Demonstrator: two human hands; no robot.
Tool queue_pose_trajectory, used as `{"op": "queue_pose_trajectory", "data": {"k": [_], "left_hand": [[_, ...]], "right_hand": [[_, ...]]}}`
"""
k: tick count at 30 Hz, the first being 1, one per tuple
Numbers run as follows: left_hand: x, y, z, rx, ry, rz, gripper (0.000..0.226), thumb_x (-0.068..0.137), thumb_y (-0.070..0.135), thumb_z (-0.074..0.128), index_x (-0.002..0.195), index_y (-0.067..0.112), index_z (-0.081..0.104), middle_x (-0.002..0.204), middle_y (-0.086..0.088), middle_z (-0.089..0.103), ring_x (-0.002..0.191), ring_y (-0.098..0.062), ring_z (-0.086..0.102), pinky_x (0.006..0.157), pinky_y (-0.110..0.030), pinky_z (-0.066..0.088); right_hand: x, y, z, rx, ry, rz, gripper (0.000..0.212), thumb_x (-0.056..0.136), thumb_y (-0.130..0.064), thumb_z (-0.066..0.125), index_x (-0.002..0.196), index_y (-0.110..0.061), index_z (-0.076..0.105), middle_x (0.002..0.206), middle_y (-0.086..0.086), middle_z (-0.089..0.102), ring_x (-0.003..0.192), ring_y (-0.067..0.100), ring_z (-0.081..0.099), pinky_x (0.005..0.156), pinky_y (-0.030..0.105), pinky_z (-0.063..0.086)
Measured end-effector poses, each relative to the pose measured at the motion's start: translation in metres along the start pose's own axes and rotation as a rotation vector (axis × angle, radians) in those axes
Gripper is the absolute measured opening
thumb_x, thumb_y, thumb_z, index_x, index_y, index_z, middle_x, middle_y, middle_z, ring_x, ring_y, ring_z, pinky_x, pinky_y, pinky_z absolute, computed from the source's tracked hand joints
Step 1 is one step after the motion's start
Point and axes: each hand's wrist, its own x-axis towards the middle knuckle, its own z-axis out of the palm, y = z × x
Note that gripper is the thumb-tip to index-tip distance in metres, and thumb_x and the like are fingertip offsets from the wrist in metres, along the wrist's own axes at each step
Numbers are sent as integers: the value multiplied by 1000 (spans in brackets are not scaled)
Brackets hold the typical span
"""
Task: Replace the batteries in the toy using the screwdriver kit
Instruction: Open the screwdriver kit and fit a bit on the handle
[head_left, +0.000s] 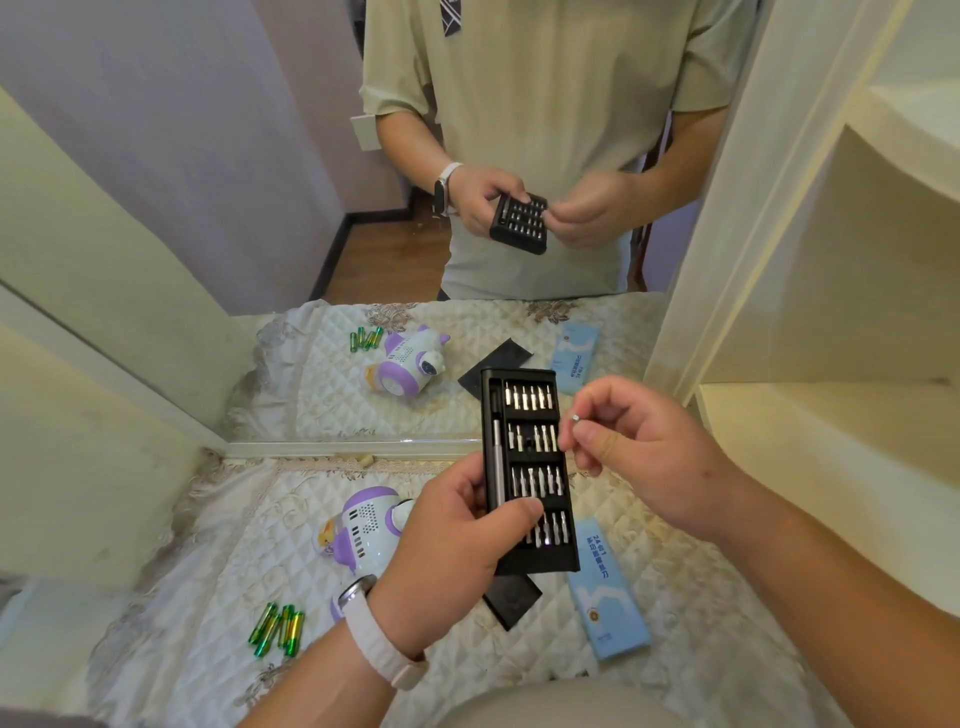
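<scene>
Head view: left hand grips black rectangular kit tray; right hand pinches small steel bit.

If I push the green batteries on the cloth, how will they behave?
The batteries are smooth cylinders, so they will probably roll sideways. The quilted cloth looks soft and dimpled, which may slow them. They lie loose side by side, so a push likely scatters them.
</scene>
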Motion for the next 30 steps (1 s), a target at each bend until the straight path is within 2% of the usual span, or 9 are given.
{"op": "queue_pose_trajectory", "data": {"k": [4, 7, 11, 14, 16, 20, 22, 26, 30], "left_hand": [[0, -2, 1, 5, 19, -20, 25, 87, -2, 66, 109, 11, 69, 100, -9, 77, 92, -27, 74, 78, -40, 62], [0, -4, 3, -6, 33, -25, 25, 90, -5, 64, 107, 12, 70, 98, -8, 77, 89, -24, 75, 74, -37, 61], [1, -6, 5, -26, 46, -14, 22, 89, -3, 66, 101, 14, 73, 94, -8, 77, 85, -21, 74, 73, -35, 61], [1, -7, 7, -24, 34, 4, 22, 83, 5, 67, 102, 14, 73, 96, -9, 77, 87, -22, 74, 75, -37, 61], [1, -8, 8, -33, 29, 7, 25, 82, 6, 67, 105, 11, 71, 97, -10, 77, 87, -23, 74, 76, -38, 62], [1, -12, 8, -19, 36, 16, 32, 76, 12, 65, 107, 11, 71, 99, -11, 77, 89, -25, 74, 79, -39, 62], [2, -15, 8, -7, 53, 19, 31, 76, 13, 65, 107, 12, 70, 99, -10, 77, 90, -25, 74, 79, -38, 62], [1, -20, 7, -5, 73, 16, 33, 77, 14, 66, 110, 13, 69, 100, -10, 76, 94, -30, 73, 85, -44, 61], [-3, -21, 10, -49, 84, 12, 31, 89, -2, 66, 115, 14, 61, 98, -6, 77, 89, -21, 74, 74, -30, 60]], "right_hand": [[-13, 19, 5, 383, 71, 141, 14, 87, 4, 56, 98, -3, 61, 70, 7, 60, 61, 16, 51, 57, 23, 45], [-19, 28, 10, 679, 140, 300, 33, 82, -1, 54, 114, -1, 61, 65, 6, 50, 56, 14, 42, 50, 23, 37], [-23, 34, 19, 823, 237, 416, 19, 87, 3, 44, 97, -1, 60, 64, 6, 49, 53, 13, 43, 46, 22, 37], [-22, 35, 25, 819, 238, 466, 11, 81, -6, 51, 90, -6, 58, 67, 5, 52, 55, 13, 46, 50, 24, 39], [-20, 32, 28, 793, 226, 490, 20, 81, -19, 56, 95, -5, 58, 73, 8, 55, 60, 15, 49, 58, 29, 40], [-19, 26, 33, 707, 168, 498, 36, 94, -35, 48, 102, -3, 62, 92, 19, 62, 80, 28, 57, 76, 42, 47], [-20, 22, 37, 614, 131, 452, 32, 93, -31, 55, 105, -3, 65, 99, 20, 65, 90, 30, 61, 85, 47, 49], [-25, 22, 49, 459, 185, 367, 10, 90, -12, 60, 99, -10, 65, 96, 14, 72, 88, 26, 68, 83, 46, 54], [-29, 20, 52, 326, 216, 304, 16, 92, -1, 55, 104, -9, 63, 92, 13, 73, 85, 26, 70, 78, 45, 58]]}}
